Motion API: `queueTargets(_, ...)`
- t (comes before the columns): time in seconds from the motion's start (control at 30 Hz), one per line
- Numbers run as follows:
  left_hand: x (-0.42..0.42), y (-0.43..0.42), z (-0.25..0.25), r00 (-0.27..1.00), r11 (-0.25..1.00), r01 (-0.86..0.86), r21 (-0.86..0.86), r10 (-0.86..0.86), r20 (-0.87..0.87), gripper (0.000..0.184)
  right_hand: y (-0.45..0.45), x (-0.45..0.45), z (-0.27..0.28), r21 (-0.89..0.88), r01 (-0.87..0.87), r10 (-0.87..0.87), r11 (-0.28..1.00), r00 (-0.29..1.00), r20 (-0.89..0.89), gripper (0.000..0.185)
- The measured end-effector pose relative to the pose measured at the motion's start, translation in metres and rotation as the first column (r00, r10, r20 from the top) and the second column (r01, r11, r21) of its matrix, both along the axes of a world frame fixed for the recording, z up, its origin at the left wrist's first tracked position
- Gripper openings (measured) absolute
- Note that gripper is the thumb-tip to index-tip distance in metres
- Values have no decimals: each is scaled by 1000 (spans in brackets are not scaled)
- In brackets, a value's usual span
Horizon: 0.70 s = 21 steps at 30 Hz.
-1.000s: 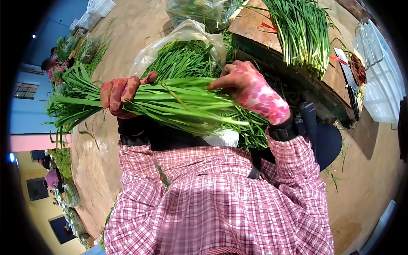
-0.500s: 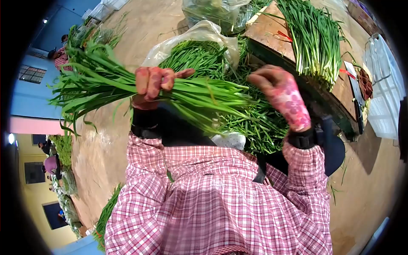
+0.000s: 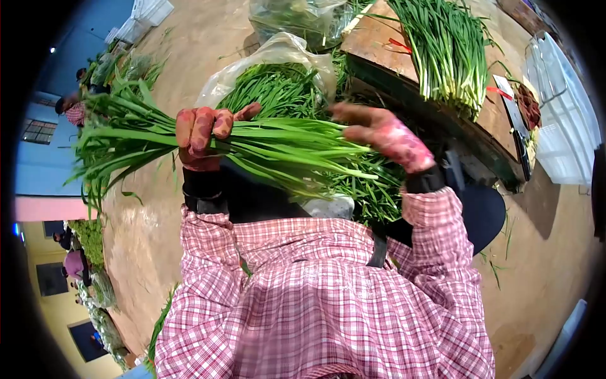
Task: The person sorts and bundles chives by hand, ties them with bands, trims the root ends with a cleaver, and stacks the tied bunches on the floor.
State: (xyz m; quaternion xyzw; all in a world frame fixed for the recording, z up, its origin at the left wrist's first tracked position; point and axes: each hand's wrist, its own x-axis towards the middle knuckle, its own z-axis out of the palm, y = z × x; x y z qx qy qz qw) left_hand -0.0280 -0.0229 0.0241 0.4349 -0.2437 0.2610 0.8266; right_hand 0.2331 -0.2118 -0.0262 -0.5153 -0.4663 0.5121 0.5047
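My left hand [image 3: 203,136], in a pink patterned glove, is closed around the middle of a bunch of long green chives [image 3: 284,136]. The leafy tips fan out to the left and the stalk ends point right, in front of my body. My right hand [image 3: 394,139], gloved with bare-looking fingertips, is by the stalk ends. Its fingers are stretched out, thumb apart, somewhat blurred; nothing shows gripped in them. Behind the bunch, an open clear plastic bag [image 3: 287,45] holds more loose chives [image 3: 268,88]. Further loose greens [image 3: 372,189] lie below my right hand.
A low wooden table [image 3: 379,50] at the upper right bears a large chive bundle [image 3: 448,57], red ties [image 3: 399,45] and a long flat tool [image 3: 510,104]. White plastic crates [image 3: 562,126] stand beyond. A dark round seat [image 3: 485,215] is at right. Other people [image 3: 76,265] work far left.
My right hand has moved left and in toward the stalk ends of the bunch. The left hand still grips the chives. The whole view has shifted slightly.
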Motion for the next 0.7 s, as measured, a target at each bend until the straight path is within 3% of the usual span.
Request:
queueTargets(0.03,-2,2,-1,998,998,-56,-30,55,-19,23,1,-4,9,-141,-32,43,989,996,76,33)
queueTargets(0.07,-3,5,-2,993,992,-113,-58,110,-41,19,2,-4,6,-114,45,-35,992,996,85,32)
queueTargets(0.13,-20,6,-5,907,894,-414,-174,388,-164,11,-1,10,-21,-87,210,-214,974,976,-43,25)
queueTargets(0.2,-28,23,-15,803,795,-592,-136,568,-178,13,-7,29,-38,-215,308,-355,927,906,-231,19)
queueTargets(0.27,-26,26,-10,696,694,-713,-102,684,-216,18,-10,56,-72,-317,428,-482,846,869,-114,19)
queueTargets(0.3,-28,32,-13,644,652,-758,-19,743,-184,19,-9,61,-83,-294,487,-494,822,867,55,18)
queueTargets(0.33,-27,31,-12,755,748,-654,-115,638,-147,21,-8,56,-82,-214,435,-467,874,875,-126,25)
queueTargets(0.4,-25,31,-16,782,772,-623,-128,611,-123,17,0,27,-28,-63,336,-341,940,907,-249,34)
queueTargets(0.43,-18,20,-9,831,809,-556,-194,542,-121,12,10,25,-27,-48,176,-182,983,935,-304,39)
queueTargets(0.47,-16,19,-7,880,851,-475,-225,464,-103,12,16,21,-21,22,80,-74,997,980,-187,41)
queueTargets(0.53,-17,17,-7,949,905,-314,-287,309,-63,18,12,13,-5,9,63,-58,998,956,-286,37)
queueTargets(0.7,-18,11,-9,976,944,-205,-258,217,16,25,9,2,-14,-68,112,-131,991,833,-538,32)
